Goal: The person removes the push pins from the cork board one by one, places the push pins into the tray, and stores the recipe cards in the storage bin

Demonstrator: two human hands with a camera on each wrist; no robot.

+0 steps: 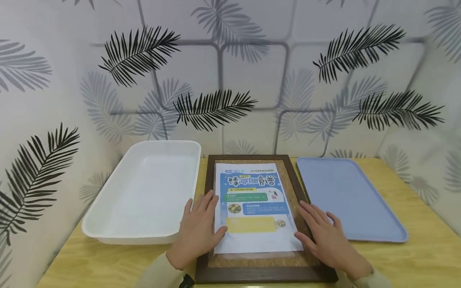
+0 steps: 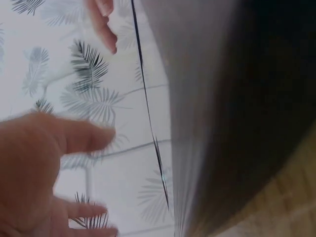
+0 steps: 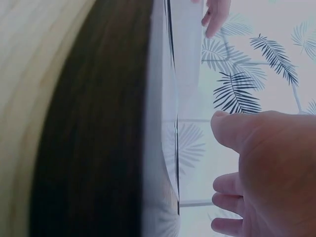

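A dark brown wooden frame [image 1: 266,275] with a cork-like backing lies on the table in the head view. On it is a printed sheet [image 1: 259,240] with a blue, green and yellow layout. My left hand [image 1: 198,230] is over the frame's left side, fingers straight, thumb toward the sheet. Over the right side my right hand [image 1: 327,236] is spread likewise, its thumb near the sheet's lower right edge. Both wrist views show the hands a little above the frame's surface, fingers extended. Neither hand holds anything.
A white plastic tray [image 1: 144,192] with raised walls stands left of the frame. To the right lies a flat light-blue tray [image 1: 351,196]. The wooden table [image 1: 399,264] meets a wall [image 1: 252,72] with leaf-patterned covering behind.
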